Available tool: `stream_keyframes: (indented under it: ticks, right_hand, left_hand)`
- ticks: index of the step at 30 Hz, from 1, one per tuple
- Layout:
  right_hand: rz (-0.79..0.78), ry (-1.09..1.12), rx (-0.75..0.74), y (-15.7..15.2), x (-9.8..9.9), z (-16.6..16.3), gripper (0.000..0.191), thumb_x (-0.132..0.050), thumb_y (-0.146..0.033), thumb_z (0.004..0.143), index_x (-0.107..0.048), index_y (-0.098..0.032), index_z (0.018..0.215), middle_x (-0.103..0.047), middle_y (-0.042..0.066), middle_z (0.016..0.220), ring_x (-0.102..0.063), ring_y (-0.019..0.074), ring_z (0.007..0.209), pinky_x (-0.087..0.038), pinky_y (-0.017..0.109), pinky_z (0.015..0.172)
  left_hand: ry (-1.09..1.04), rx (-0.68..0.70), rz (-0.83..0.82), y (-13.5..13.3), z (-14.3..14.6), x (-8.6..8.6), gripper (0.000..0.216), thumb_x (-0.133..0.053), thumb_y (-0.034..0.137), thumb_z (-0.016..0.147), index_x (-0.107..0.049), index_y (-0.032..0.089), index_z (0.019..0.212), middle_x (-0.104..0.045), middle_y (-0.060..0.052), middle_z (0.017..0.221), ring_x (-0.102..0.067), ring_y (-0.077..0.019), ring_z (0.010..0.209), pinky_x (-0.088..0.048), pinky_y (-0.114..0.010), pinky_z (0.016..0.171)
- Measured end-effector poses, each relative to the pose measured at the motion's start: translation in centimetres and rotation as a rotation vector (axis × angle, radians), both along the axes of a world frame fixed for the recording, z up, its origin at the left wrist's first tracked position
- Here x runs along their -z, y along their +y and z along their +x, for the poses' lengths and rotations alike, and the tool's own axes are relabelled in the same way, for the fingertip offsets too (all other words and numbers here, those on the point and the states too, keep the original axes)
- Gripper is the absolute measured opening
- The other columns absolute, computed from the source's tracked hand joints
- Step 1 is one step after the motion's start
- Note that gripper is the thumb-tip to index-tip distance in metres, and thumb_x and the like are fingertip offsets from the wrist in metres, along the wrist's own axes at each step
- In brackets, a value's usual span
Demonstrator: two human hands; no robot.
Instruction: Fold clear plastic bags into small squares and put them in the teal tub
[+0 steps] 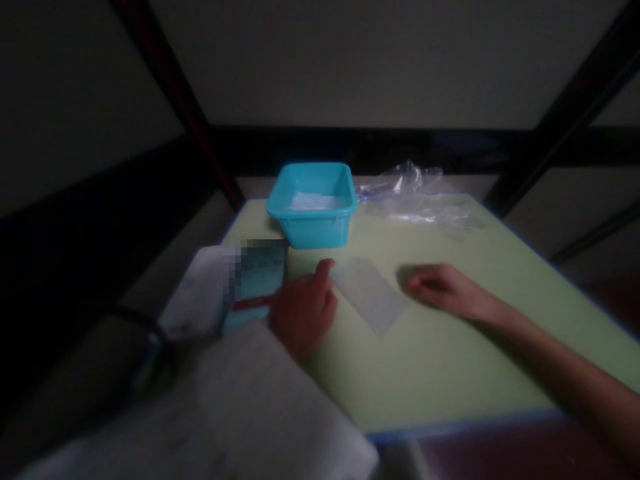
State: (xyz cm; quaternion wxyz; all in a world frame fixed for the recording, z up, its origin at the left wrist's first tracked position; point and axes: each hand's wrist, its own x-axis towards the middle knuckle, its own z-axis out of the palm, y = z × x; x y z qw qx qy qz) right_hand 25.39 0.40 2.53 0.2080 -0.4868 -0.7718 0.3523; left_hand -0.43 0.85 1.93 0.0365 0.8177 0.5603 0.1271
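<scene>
A thin, translucent rectangular sheet or small bag (373, 297) lies flat on the pale green table. At its upper left edge is my left hand (305, 310), with the index finger stretched out and the other fingers partly curled. Whether those fingertips touch the sheet is too blurred to see. To the right of the sheet, my right hand (440, 288) rests low on the table, its fingers curled in and nothing visible in them. Beside my left hand lies a blue-green booklet or pack (260, 277) with a red band, partly hidden by that hand.
A turquoise plastic basin (317, 230) with white material inside stands at the back of the table (440, 373). Crumpled clear plastic (413, 193) lies to its right. White paper or cloth (200, 287) is at the left; a large pale piece (265, 413) covers the near left.
</scene>
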Motion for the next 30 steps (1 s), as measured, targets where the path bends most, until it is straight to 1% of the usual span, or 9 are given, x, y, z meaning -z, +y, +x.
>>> stream_keyframes:
  ticks: [4, 6, 8, 10, 12, 15, 21, 25, 30]
  right_hand:
    - [0.018, -0.025, -0.151, -0.1, 0.0, 0.2, 0.021, -0.049, -0.026, 0.087, -0.058, -0.015, 0.072, -0.056, 0.001, 0.068, -0.051, 0.0118, 0.06, -0.04, 0.025, 0.056]
    - [0.082, -0.043, -0.24, -0.2, -0.1, 0.2, 0.022, -0.048, -0.024, 0.089, -0.06, -0.015, 0.074, -0.059, 0.002, 0.07, -0.053, 0.0123, 0.062, -0.041, 0.026, 0.059]
    - [0.238, -0.087, -0.277, -0.4, -0.4, 0.1, 0.025, -0.047, -0.023, 0.092, -0.061, -0.015, 0.073, -0.058, 0.002, 0.069, -0.053, 0.0127, 0.064, -0.04, 0.027, 0.062]
    - [0.443, -0.176, -0.285, -0.9, -0.7, 0.1, 0.026, -0.047, -0.024, 0.093, -0.062, -0.015, 0.075, -0.057, 0.003, 0.071, -0.052, 0.0137, 0.068, -0.037, 0.03, 0.068]
    - [0.616, -0.292, -0.321, -1.4, -0.9, 0.1, 0.025, -0.046, -0.025, 0.095, -0.063, -0.015, 0.079, -0.057, 0.004, 0.074, -0.051, 0.0151, 0.073, -0.034, 0.033, 0.073]
    - [0.758, -0.43, -0.427, -2.1, -0.7, 0.2, 0.025, -0.044, -0.022, 0.096, -0.063, -0.017, 0.08, -0.058, 0.004, 0.075, -0.049, 0.0162, 0.075, -0.031, 0.034, 0.073]
    - [0.853, -0.562, -0.463, -2.3, 0.1, 0.1, 0.025, -0.043, -0.016, 0.095, -0.061, -0.017, 0.078, -0.057, 0.003, 0.074, -0.046, 0.0168, 0.073, -0.03, 0.034, 0.069]
    - [0.912, -0.565, -0.478, -2.1, 0.8, 0.1, 0.026, -0.044, -0.013, 0.094, -0.06, -0.017, 0.076, -0.056, 0.003, 0.072, -0.045, 0.0166, 0.071, -0.032, 0.034, 0.069]
    - [0.92, -0.551, -0.469, -2.1, 1.4, 0.1, 0.026, -0.043, -0.013, 0.094, -0.06, -0.018, 0.074, -0.055, 0.003, 0.072, -0.047, 0.0162, 0.071, -0.033, 0.034, 0.068]
  left_hand:
    - [-0.045, 0.075, 0.042, 0.6, -0.3, 1.4, 0.045, -0.04, 0.013, 0.083, -0.038, 0.016, 0.128, -0.068, -0.007, 0.099, -0.065, -0.0195, 0.086, -0.049, -0.03, 0.074]
    - [-0.077, 0.1, 0.037, 0.9, -0.3, 2.0, 0.047, -0.04, 0.012, 0.083, -0.038, 0.013, 0.129, -0.065, -0.01, 0.103, -0.063, -0.0209, 0.093, -0.049, -0.033, 0.08]
    - [-0.125, 0.133, 0.07, 1.0, -0.2, 2.2, 0.045, -0.04, 0.01, 0.081, -0.042, 0.011, 0.127, -0.063, -0.012, 0.107, -0.06, -0.022, 0.099, -0.048, -0.035, 0.085]
    - [-0.177, 0.199, 0.136, 0.7, -0.1, 2.0, 0.037, -0.04, 0.009, 0.081, -0.051, 0.012, 0.117, -0.062, -0.011, 0.106, -0.058, -0.0211, 0.1, -0.047, -0.035, 0.088]
    - [-0.195, 0.29, 0.173, -0.1, 0.2, 1.6, 0.026, -0.041, 0.01, 0.083, -0.059, 0.015, 0.1, -0.062, -0.008, 0.097, -0.058, -0.0194, 0.095, -0.047, -0.032, 0.086]
    - [-0.12, 0.388, 0.133, -1.3, 0.6, 1.0, 0.02, -0.044, 0.011, 0.084, -0.063, 0.016, 0.083, -0.062, -0.006, 0.086, -0.057, -0.0184, 0.084, -0.048, -0.03, 0.077]
    - [0.002, 0.423, 0.057, -2.0, 1.0, 0.9, 0.014, -0.052, 0.01, 0.082, -0.064, 0.017, 0.08, -0.063, -0.005, 0.086, -0.057, -0.0181, 0.083, -0.047, -0.03, 0.076]
    - [0.03, 0.43, 0.055, -1.9, 0.9, 0.8, 0.016, -0.051, 0.011, 0.084, -0.064, 0.017, 0.078, -0.063, -0.004, 0.085, -0.057, -0.0177, 0.082, -0.046, -0.03, 0.073]
    - [0.027, 0.441, 0.061, -1.8, 0.9, 0.9, 0.017, -0.049, 0.012, 0.085, -0.065, 0.017, 0.08, -0.063, -0.004, 0.086, -0.056, -0.0178, 0.083, -0.045, -0.031, 0.074]
